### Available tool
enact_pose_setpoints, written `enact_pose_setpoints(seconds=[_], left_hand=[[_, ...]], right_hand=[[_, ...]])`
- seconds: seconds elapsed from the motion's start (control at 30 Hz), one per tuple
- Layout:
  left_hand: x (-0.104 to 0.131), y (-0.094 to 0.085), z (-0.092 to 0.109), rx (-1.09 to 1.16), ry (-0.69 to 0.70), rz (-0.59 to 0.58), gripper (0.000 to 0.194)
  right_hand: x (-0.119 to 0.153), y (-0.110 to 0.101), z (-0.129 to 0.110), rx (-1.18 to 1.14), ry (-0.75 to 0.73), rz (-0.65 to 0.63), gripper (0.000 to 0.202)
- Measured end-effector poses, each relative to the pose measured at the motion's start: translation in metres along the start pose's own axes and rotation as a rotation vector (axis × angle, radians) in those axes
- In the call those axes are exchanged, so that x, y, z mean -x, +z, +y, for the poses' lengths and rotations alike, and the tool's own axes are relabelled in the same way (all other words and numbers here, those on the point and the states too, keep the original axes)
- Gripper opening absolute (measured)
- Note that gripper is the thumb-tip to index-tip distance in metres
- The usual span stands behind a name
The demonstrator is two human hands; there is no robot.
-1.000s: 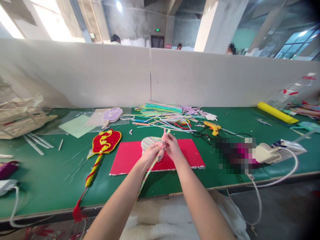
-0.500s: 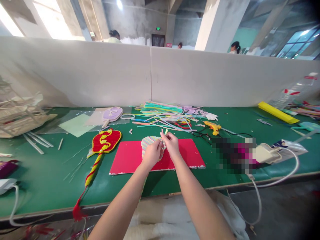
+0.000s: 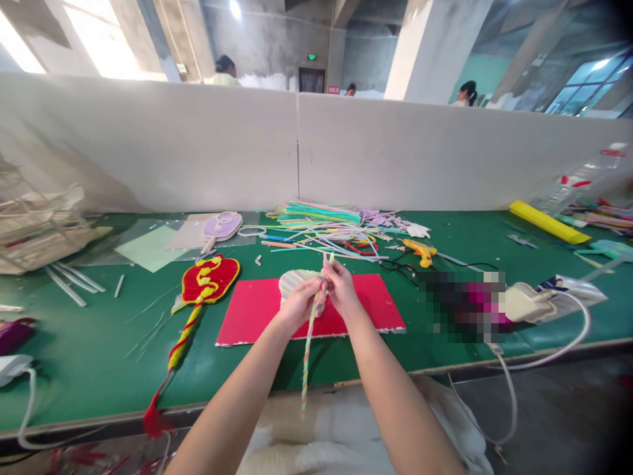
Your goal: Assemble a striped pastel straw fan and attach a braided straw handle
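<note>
Over a red board (image 3: 247,310) both of my hands are close together with closed fingers. My left hand (image 3: 302,300) grips a twisted pastel strand (image 3: 307,356), which hangs down past the table edge. My right hand (image 3: 340,285) pinches the upper end of the strand, where a pink tip and a yellow-green tip stick up. A pastel striped rounded piece (image 3: 291,280) lies on the board behind my left hand, partly hidden. To the left lies a red fan-shaped piece (image 3: 198,280) with a yellow and red twisted handle and a red tassel.
Colourful fuzzy sticks (image 3: 316,212) are heaped behind the board. A yellow glue gun (image 3: 420,252) with cables lies at the right. Farther out are a purple fan shape (image 3: 222,225), a yellow packet (image 3: 548,222), a plastic bottle (image 3: 581,181) and a white partition (image 3: 198,145).
The twisted strand has swung into view between my forearms, hanging below my hands. My left hand has shifted slightly right, closer to my right hand.
</note>
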State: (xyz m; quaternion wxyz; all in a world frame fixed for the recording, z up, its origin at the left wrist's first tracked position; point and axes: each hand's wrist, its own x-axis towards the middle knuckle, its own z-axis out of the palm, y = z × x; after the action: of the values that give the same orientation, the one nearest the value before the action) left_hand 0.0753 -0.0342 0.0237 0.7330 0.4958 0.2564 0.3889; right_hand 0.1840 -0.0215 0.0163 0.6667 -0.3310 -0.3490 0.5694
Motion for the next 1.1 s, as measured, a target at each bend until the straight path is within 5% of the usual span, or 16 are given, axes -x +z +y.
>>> enact_pose_setpoints(seconds=[0.33,0.57,0.83,1.1], left_hand=[[0.0,-0.004,-0.001,-0.7,0.217,0.369,0.022],[0.001,-0.006,-0.005,-0.889,0.245,0.365,0.018],[-0.001,-0.002,0.0,-0.33,0.133,0.164,0.026],[0.004,0.008,0.001,0.235,0.021,-0.112,0.026]], right_hand=[[0.001,0.003,-0.002,0.226,-0.046,0.069,0.031],[-0.001,-0.001,0.001,0.197,-0.006,0.071,0.032],[-0.003,-0.005,-0.001,0.012,0.102,0.014,0.032],[0.005,-0.005,-0.007,-0.121,0.152,-0.182,0.043]])
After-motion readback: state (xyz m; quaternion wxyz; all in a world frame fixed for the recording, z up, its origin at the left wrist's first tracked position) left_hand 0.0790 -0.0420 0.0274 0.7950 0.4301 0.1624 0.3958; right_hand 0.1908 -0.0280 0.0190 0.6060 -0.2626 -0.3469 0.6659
